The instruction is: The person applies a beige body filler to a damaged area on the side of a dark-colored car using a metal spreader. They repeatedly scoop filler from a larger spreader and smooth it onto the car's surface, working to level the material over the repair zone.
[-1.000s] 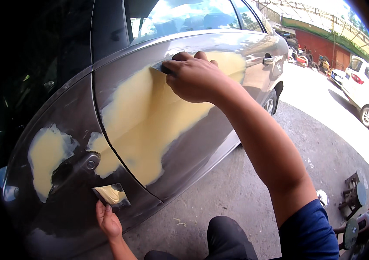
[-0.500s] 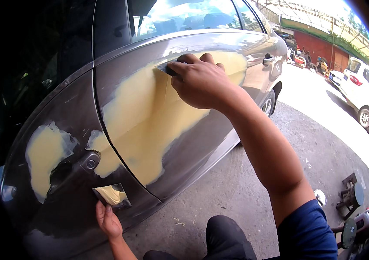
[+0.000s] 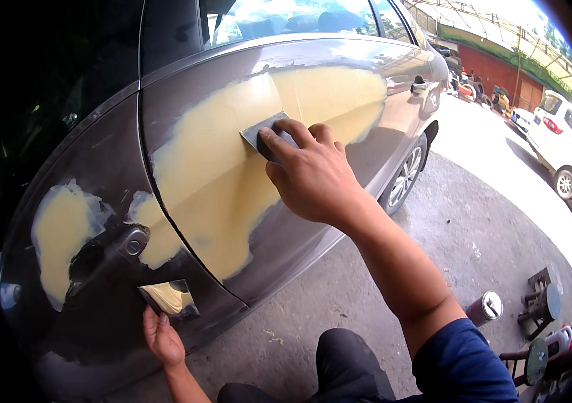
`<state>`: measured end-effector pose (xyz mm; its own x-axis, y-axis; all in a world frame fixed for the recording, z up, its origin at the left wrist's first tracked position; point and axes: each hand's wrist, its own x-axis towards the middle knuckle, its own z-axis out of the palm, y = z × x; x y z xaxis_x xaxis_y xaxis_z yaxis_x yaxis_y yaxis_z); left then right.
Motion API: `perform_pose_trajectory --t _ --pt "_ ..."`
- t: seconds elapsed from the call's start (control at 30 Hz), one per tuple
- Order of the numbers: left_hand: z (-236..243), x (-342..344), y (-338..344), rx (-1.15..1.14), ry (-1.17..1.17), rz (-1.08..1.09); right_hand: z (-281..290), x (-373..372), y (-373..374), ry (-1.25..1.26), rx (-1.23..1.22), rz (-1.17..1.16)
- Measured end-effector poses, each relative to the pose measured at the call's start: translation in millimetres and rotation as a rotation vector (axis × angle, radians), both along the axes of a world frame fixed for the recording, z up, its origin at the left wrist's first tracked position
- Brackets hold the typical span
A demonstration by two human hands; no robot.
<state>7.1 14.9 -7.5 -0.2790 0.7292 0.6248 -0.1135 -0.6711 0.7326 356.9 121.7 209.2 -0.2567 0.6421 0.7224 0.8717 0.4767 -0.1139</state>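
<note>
My right hand (image 3: 316, 171) grips a flat dark grey spreader (image 3: 258, 134), its edge against the broad pale yellow filler patch (image 3: 205, 174) on the car's rear door. My left hand (image 3: 164, 346) holds a small square dark plate (image 3: 172, 295) bearing a glossy dollop of yellow filler, low beside the front door. A second filler patch (image 3: 64, 228) covers part of the front door (image 3: 98, 322) near its recessed handle (image 3: 132, 242).
A can (image 3: 485, 309) and small stools (image 3: 545, 301) stand on the concrete floor (image 3: 286, 329) at the right. Beyond are a white car (image 3: 571, 148), piled tyres and a red wall (image 3: 481, 74). The rear wheel (image 3: 403, 176) shows below my forearm's line.
My right hand and spreader have moved down the rear door's filler patch, uncovering its upper part. My left hand still holds the plate low by the front door, shifted slightly in view.
</note>
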Motion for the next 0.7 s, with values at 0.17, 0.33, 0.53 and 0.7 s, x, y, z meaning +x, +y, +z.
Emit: perform_pose_trajectory --t 0.17,0.33,0.53,0.7 --pt "-1.4 -0.1 0.8 -0.003 -0.030 0.009 -38.4 0.2 -0.8 0.031 0.042 0.015" --pt "1.4 0.1 1.1 -0.017 -0.037 0.021 -49.7 8.9 -3.5 0.012 0.118 -0.008" --pt "7.4 3.2 1.5 -0.032 0.004 0.019 19.8 37.5 16.9 0.089 0.119 -0.036" --pt "4.7 -3.1 1.5 -0.025 0.021 -0.030 73.8 38.2 50.2 -0.083 0.033 -0.085"
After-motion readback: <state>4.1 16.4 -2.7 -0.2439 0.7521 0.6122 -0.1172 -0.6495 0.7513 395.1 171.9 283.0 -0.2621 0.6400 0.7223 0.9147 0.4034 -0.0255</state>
